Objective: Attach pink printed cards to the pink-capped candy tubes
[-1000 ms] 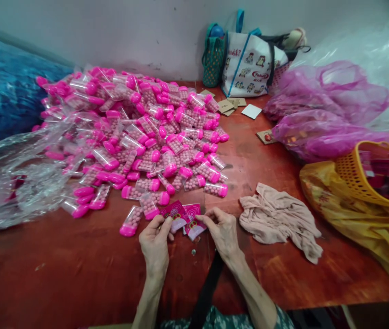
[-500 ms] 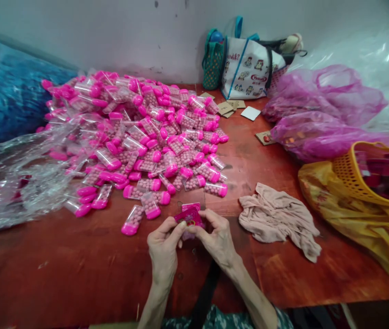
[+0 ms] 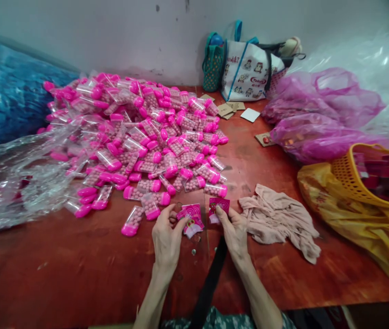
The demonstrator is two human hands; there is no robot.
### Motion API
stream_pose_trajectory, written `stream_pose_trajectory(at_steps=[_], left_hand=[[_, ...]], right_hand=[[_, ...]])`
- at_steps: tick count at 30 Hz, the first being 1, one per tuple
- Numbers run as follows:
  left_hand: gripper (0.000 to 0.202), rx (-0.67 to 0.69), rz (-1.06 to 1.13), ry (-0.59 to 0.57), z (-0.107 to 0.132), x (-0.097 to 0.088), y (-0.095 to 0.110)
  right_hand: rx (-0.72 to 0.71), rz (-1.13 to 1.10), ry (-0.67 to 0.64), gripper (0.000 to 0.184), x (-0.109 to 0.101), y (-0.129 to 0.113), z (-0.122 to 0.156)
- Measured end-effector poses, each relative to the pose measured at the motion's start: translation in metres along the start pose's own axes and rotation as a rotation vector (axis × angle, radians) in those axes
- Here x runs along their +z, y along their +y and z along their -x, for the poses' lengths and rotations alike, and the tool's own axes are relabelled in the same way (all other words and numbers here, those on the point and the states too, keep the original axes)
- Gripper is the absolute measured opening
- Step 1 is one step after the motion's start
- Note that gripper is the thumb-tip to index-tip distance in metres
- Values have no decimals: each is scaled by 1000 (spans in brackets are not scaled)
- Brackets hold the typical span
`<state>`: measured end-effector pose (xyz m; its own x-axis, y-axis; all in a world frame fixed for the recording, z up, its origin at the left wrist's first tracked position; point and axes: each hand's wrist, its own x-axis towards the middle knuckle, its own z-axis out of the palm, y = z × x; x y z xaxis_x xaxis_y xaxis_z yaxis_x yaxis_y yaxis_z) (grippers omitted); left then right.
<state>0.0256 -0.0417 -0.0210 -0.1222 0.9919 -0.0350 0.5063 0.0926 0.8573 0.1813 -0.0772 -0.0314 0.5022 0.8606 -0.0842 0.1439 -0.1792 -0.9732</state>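
My left hand (image 3: 167, 235) pinches a small stack of pink printed labels (image 3: 190, 218) near the front of the red-brown table (image 3: 77, 269). My right hand (image 3: 233, 228) pinches a single pink label (image 3: 218, 206) just to the right of the stack, held apart from it. Directly beyond both hands spreads a big pile of clear capsule-shaped cases with pink caps, filled with pink candy balls (image 3: 146, 132). One such case (image 3: 132, 221) lies alone left of my left hand.
A crumpled beige cloth (image 3: 279, 219) lies right of my right hand. Further right are a yellow basket (image 3: 369, 178) in a yellow bag, and pink plastic bags (image 3: 321, 114). Clear plastic wrap (image 3: 16, 178) and blue plastic (image 3: 5, 96) sit left. Tote bags (image 3: 249, 68) stand at the wall.
Both hands were together on the label stack; now my right hand has drawn one label off to the right while my left hand keeps the rest.
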Motion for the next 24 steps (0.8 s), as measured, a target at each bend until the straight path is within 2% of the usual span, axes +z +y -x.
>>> stream_pose_trajectory(at_steps=[2,4,7,10,12,15,18,20,22,24], left_hand=[[40,-69,95,-13,-3,0,1],[36,-68,142,-29,-7,1,2],[33,10,116,-80,-14,3,2],[40,103,27,-119,-21,3,3],[44,175,-55,-106,-25,2,4],[33,287,-121,-25,-25,-3,10],[24,289,-8,19,-20,-7,20],[23,194,155,-95,-16,-7,29],[20,76,328,-293,-13,-5,37],[10,-13,457,-426,-11,-2,41]], right_hand=[[3,13,-3,33,1,-1,0],[5,23,-10,33,2,-3,1],[4,37,-27,33,2,-4,1],[2,42,-45,33,2,-4,1],[2,35,-60,33,2,-4,1],[8,9,-105,32,2,-6,1],[15,-21,-173,31,5,-9,3],[13,-31,-217,28,7,-11,5],[1,-24,-248,24,8,-14,8],[-18,-6,-260,23,9,-17,10]])
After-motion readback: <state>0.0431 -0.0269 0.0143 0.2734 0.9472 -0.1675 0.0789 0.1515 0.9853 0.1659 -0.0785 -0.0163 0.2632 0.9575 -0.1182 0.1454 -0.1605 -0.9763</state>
